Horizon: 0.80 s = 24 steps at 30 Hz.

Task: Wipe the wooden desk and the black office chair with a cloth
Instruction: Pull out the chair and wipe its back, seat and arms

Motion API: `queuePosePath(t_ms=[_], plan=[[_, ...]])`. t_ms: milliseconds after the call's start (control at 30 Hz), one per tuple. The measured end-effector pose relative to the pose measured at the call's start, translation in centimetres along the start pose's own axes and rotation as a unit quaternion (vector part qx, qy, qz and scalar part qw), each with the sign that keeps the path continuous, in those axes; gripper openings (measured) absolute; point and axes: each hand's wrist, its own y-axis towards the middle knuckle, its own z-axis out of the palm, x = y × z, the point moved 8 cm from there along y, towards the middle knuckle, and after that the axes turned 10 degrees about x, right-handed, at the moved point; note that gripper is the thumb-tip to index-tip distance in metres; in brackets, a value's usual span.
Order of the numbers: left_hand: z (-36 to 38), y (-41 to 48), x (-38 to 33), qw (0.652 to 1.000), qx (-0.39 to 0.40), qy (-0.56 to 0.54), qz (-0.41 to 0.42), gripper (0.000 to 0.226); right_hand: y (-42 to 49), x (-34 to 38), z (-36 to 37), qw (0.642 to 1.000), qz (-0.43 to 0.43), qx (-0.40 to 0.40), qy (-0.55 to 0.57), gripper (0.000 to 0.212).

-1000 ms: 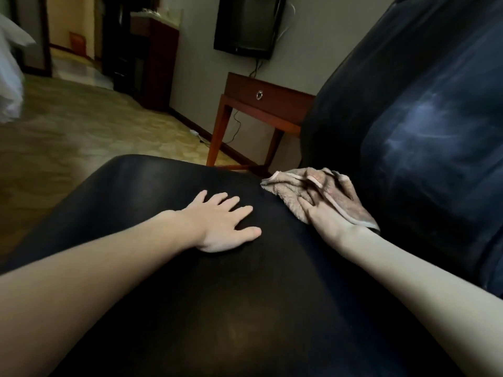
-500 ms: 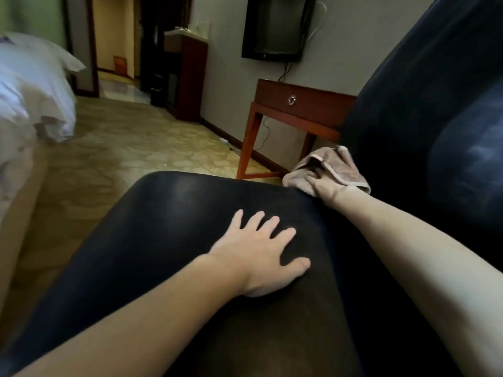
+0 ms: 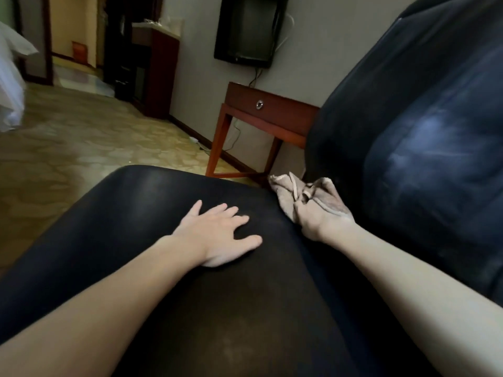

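Chair wiping: the right hand [image 3: 315, 221] grasps the bunched cloth [image 3: 285, 191], fingers buried in its folds, at the rear edge of the black chair seat [image 3: 130, 219], against the backrest [image 3: 422, 126]. The left hand [image 3: 217, 232] lies released, flat on mid-seat. The wooden bench [image 3: 275, 110] stands beyond the seat. The cloth, probably light and limp, is best gathered in the palm.

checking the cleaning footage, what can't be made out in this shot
Head view only:
- Right hand: fingers covered by the cloth, so the grip is unclear.
- Desk: right end hidden behind the chair back; top surface out of sight.
- Seat: everything under it is hidden.
- Bed: cut off by the left edge.
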Motion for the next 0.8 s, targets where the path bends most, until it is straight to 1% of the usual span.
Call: queuePosePath(t_ms=[33, 67, 100, 133, 167, 200, 233, 267, 300, 367, 400, 433, 500, 533, 600, 667, 733, 800], plan=[[-0.1, -0.1, 0.0, 1.0, 0.001, -0.007, 0.0, 0.079, -3.0, 0.5, -2.0, 0.984, -0.064, -0.159, 0.038, 0.052], [-0.1, -0.2, 0.0, 1.0, 0.001, -0.011, -0.002, 0.077, -4.8, 0.6, -2.2, 0.975, -0.097, -0.192, 0.056, 0.06], [-0.2, -0.4, 0.0, 1.0, -0.002, -0.011, -0.004, 0.076, -7.0, 0.3, -2.2, 0.974, -0.099, -0.19, 0.076, 0.064], [-0.3, -0.5, 0.0, 1.0, -0.005, -0.008, -0.008, 0.075, -8.7, 0.3, -2.3, 0.968, -0.115, -0.214, 0.063, 0.063], [-0.3, -0.6, -0.1, 1.0, -0.004, -0.004, -0.009, 0.076, -10.6, 0.4, -2.5, 0.963, -0.126, -0.236, 0.027, 0.058], [-0.3, -0.7, -0.1, 1.0, -0.003, 0.0, -0.009, 0.076, -12.3, 0.8, -1.8, 0.966, -0.132, -0.222, 0.012, 0.053], [-0.3, -0.8, -0.1, 1.0, -0.003, 0.0, -0.009, 0.076, -13.3, 0.7, -1.1, 0.976, -0.118, -0.182, 0.002, 0.049], [-0.2, -0.9, 0.0, 1.0, -0.006, -0.003, -0.011, 0.077, -13.8, 0.3, -0.6, 0.98, -0.102, -0.168, -0.016, 0.046], [-0.2, -0.9, 0.1, 1.0, -0.006, -0.005, -0.011, 0.077, -14.4, -0.1, -0.2, 0.986, -0.08, -0.145, -0.032, 0.049], [-0.1, -1.0, 0.2, 1.0, -0.004, -0.003, -0.008, 0.077, -14.4, -0.9, 2.4, 0.997, -0.039, -0.028, -0.059, 0.059], [-0.1, -0.9, 0.1, 1.0, -0.004, -0.002, -0.006, 0.077, -14.4, -1.2, 3.0, 0.998, -0.029, -0.002, -0.054, 0.058], [-0.1, -0.9, 0.1, 1.0, -0.002, -0.001, -0.005, 0.076, -14.8, -1.5, 2.1, 0.999, -0.028, -0.016, -0.016, 0.051], [-0.2, -0.9, -0.1, 1.0, 0.001, 0.003, -0.004, 0.076, -14.6, -1.9, -0.2, 0.993, -0.038, -0.09, 0.068, 0.044], [-0.2, -0.9, -0.1, 1.0, 0.002, 0.005, -0.005, 0.077, -14.8, -1.8, -1.8, 0.982, -0.045, -0.164, 0.085, 0.044], [0.0, -0.9, -0.3, 1.0, 0.005, 0.007, -0.007, 0.079, -14.9, -1.2, -4.4, 0.95, -0.04, -0.282, 0.128, 0.038], [0.2, -1.0, -0.4, 1.0, 0.004, 0.011, -0.005, 0.081, -13.0, -1.0, -5.9, 0.923, -0.031, -0.346, 0.164, 0.032], [0.3, -1.2, -0.5, 1.0, 0.007, 0.018, 0.006, 0.083, -8.6, -0.4, -6.8, 0.914, -0.047, -0.344, 0.208, 0.032], [0.3, -1.5, -0.6, 1.0, 0.008, 0.027, 0.013, 0.083, -3.5, 1.2, -7.8, 0.919, -0.062, -0.327, 0.211, 0.032]])
